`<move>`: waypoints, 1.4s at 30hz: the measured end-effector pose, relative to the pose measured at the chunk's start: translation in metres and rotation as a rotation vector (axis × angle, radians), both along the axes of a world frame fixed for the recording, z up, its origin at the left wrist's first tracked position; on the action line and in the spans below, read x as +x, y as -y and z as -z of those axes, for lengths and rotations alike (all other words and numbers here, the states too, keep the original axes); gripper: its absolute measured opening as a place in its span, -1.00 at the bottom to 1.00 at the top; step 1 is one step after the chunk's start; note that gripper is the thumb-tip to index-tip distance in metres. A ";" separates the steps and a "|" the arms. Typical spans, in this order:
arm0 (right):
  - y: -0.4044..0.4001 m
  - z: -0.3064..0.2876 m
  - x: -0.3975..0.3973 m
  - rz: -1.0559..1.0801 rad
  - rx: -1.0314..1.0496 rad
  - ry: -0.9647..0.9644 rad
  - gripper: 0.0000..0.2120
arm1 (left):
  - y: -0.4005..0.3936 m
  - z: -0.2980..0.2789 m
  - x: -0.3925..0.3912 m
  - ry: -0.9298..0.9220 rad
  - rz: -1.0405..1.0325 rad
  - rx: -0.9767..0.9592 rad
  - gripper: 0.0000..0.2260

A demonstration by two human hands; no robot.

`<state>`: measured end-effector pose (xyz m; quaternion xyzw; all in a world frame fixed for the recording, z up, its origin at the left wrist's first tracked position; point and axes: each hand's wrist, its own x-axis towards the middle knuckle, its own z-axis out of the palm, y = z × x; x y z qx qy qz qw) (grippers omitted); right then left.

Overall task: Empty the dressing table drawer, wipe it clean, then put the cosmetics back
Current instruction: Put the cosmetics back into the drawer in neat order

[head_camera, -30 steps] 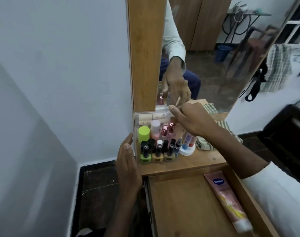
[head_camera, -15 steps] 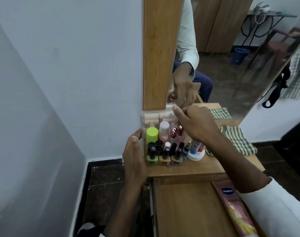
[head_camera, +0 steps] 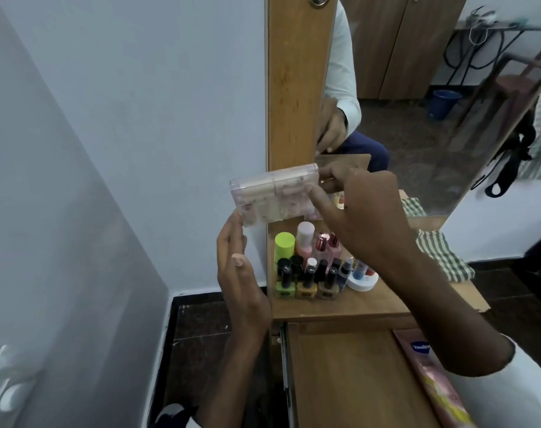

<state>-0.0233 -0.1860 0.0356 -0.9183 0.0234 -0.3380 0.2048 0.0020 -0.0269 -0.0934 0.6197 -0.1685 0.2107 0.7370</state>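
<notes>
Clear box [head_camera: 275,196] aloft between hands [head_camera: 358,220]

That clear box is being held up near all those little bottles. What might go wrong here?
The clear plastic box is pinched at one end by the right hand, the left hand only touching a corner; it could slip. Falling, it might topple the small nail polish bottles clustered close by.

Soft, dim indoor light; shadows are faint. The clear box [head_camera: 275,193] at the mirror's [head_camera: 417,134] lower left corner is smeared by motion blur; bottles [head_camera: 304,242] below the mirror look sharper. Far left of the mirror, wall [head_camera: 139,118] lines bow.
</notes>
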 end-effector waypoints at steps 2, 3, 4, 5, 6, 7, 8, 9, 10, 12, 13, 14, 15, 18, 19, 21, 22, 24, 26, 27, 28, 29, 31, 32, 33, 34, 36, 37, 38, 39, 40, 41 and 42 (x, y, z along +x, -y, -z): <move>-0.004 -0.001 -0.013 -0.013 -0.048 0.057 -0.71 | -0.002 -0.006 -0.007 0.049 -0.050 -0.003 -0.21; -0.006 -0.002 -0.022 -0.025 -0.052 0.090 -0.73 | -0.004 -0.009 -0.013 0.068 -0.080 0.004 -0.20; -0.007 -0.002 -0.031 -0.033 -0.046 0.124 -0.75 | -0.006 -0.011 -0.018 0.084 -0.106 0.013 -0.20; -0.008 -0.002 -0.041 -0.035 -0.036 0.155 -0.77 | -0.007 -0.012 -0.025 0.098 -0.125 0.022 -0.21; -0.008 0.000 -0.052 -0.036 -0.023 0.178 -0.78 | -0.009 -0.011 -0.032 0.112 -0.136 0.030 -0.24; -0.008 0.003 -0.065 -0.044 -0.001 0.187 -0.79 | -0.012 -0.010 -0.041 0.122 -0.143 0.041 -0.27; -0.008 0.008 -0.077 -0.055 0.033 0.189 -0.80 | -0.014 -0.008 -0.049 0.127 -0.142 0.054 -0.33; -0.006 0.014 -0.087 -0.065 0.077 0.189 -0.80 | -0.016 -0.007 -0.056 0.126 -0.128 0.065 -0.41; -0.005 0.021 -0.099 -0.073 0.126 0.183 -0.80 | -0.017 -0.004 -0.064 0.118 -0.108 0.078 -0.49; -0.001 0.039 -0.119 -0.084 0.245 0.160 -0.80 | -0.019 0.002 -0.079 0.096 -0.057 0.121 -0.60; 0.001 0.049 -0.128 -0.092 0.316 0.150 -0.80 | -0.019 0.005 -0.086 0.083 -0.042 0.160 -0.64; 0.003 0.059 -0.137 -0.097 0.389 0.135 -0.80 | -0.020 0.008 -0.091 0.070 -0.035 0.212 -0.68; 0.006 0.069 -0.145 -0.102 0.455 0.109 -0.79 | -0.021 0.012 -0.096 0.056 -0.042 0.262 -0.71; 0.021 0.101 -0.157 -0.104 0.616 -0.009 -0.78 | -0.024 0.023 -0.106 -0.002 -0.041 0.374 -0.78; 0.028 0.110 -0.155 -0.109 0.685 -0.055 -0.78 | -0.026 0.027 -0.107 -0.043 -0.028 0.412 -0.79; 0.040 0.121 -0.155 -0.117 0.836 -0.157 -0.78 | -0.029 0.036 -0.111 -0.106 0.003 0.499 -0.78; 0.046 0.126 -0.154 -0.118 0.877 -0.203 -0.78 | -0.031 0.041 -0.112 -0.109 0.008 0.548 -0.76; 0.056 0.133 -0.159 -0.116 0.892 -0.288 -0.79 | -0.033 0.050 -0.111 -0.107 0.029 0.652 -0.69; 0.063 0.143 -0.171 -0.094 0.851 -0.367 -0.81 | -0.034 0.052 -0.110 -0.145 0.056 0.736 -0.66; 0.066 0.151 -0.176 -0.070 0.814 -0.408 -0.82 | -0.035 0.052 -0.109 -0.164 0.064 0.768 -0.66; 0.069 0.157 -0.181 -0.039 0.779 -0.446 -0.83 | -0.036 0.051 -0.107 -0.173 0.065 0.790 -0.66; 0.072 0.162 -0.183 -0.010 0.752 -0.479 -0.85 | -0.036 0.049 -0.106 -0.166 0.058 0.806 -0.66; 0.077 0.168 -0.180 0.036 0.724 -0.518 -0.86 | -0.036 0.047 -0.102 -0.098 0.013 0.844 -0.67; 0.079 0.170 -0.176 0.049 0.720 -0.537 -0.86 | -0.036 0.046 -0.099 -0.051 -0.014 0.867 -0.66; 0.079 0.170 -0.172 0.055 0.720 -0.562 -0.85 | -0.036 0.048 -0.096 -0.012 -0.040 0.880 -0.66; 0.079 0.171 -0.168 0.059 0.720 -0.594 -0.84 | -0.037 0.051 -0.093 0.009 -0.061 0.873 -0.66; 0.077 0.177 -0.159 0.070 0.716 -0.655 -0.85 | -0.038 0.058 -0.088 0.007 -0.068 0.817 -0.67; 0.075 0.181 -0.155 0.072 0.709 -0.680 -0.86 | -0.039 0.062 -0.085 0.005 -0.059 0.798 -0.68; 0.073 0.184 -0.151 0.073 0.693 -0.702 -0.87 | -0.039 0.064 -0.084 0.009 -0.049 0.795 -0.69; 0.071 0.187 -0.148 0.074 0.672 -0.717 -0.87 | -0.039 0.065 -0.083 0.018 -0.041 0.797 -0.69; 0.068 0.190 -0.146 0.079 0.653 -0.733 -0.87 | -0.040 0.065 -0.082 0.025 -0.035 0.797 -0.69; 0.065 0.192 -0.145 0.083 0.648 -0.745 -0.87 | -0.041 0.066 -0.082 0.031 -0.030 0.793 -0.68; 0.063 0.194 -0.143 0.088 0.648 -0.756 -0.88 | -0.043 0.066 -0.080 0.039 -0.029 0.791 -0.68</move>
